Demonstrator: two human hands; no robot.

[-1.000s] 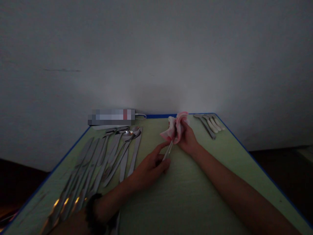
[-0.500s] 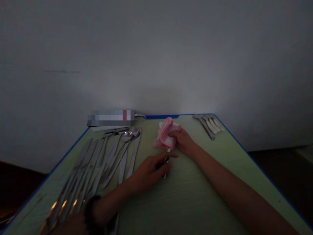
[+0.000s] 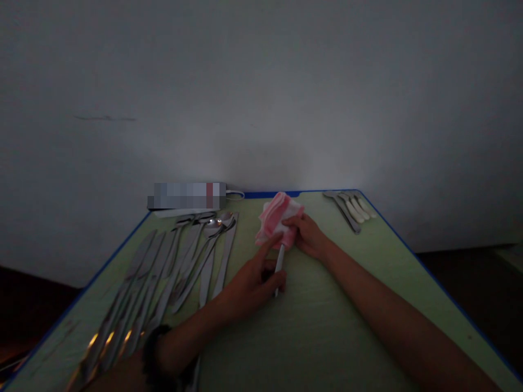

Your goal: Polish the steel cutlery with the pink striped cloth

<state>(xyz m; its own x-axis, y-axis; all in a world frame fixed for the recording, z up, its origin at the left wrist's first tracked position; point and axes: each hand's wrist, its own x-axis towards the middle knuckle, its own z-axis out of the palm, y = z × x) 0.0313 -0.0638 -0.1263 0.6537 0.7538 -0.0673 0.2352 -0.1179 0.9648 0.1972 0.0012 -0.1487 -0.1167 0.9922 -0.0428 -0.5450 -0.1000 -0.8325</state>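
My left hand (image 3: pixel 257 280) is closed on the slim metal handle of a piece of cutlery (image 3: pixel 280 263), its index finger stretched toward the cloth. The far end of that utensil is hidden, so its kind cannot be told. My right hand (image 3: pixel 310 236) grips a folded pink-and-white cloth (image 3: pixel 275 215), thumb on top, around the hidden end. Left of my hands lie several table knives (image 3: pixel 139 261) and spoons (image 3: pixel 213 226), some overlapping. Beyond my right hand, several pieces of cutlery with white handles (image 3: pixel 354 210) lie beside darker metal ones (image 3: pixel 347 215).
A pale green table (image 3: pixel 327 326) with a blue edge meets a grey wall (image 3: pixel 261 109). At the back left corner sits a blurred-out box-like object (image 3: pixel 188 196) with a white cord (image 3: pixel 236 193). A dark bracelet is on my left wrist.
The cloth has gone from a loose bunch to folded over the utensil's far end. My left hand's index finger lifted off, then came back against the cloth's lower edge.
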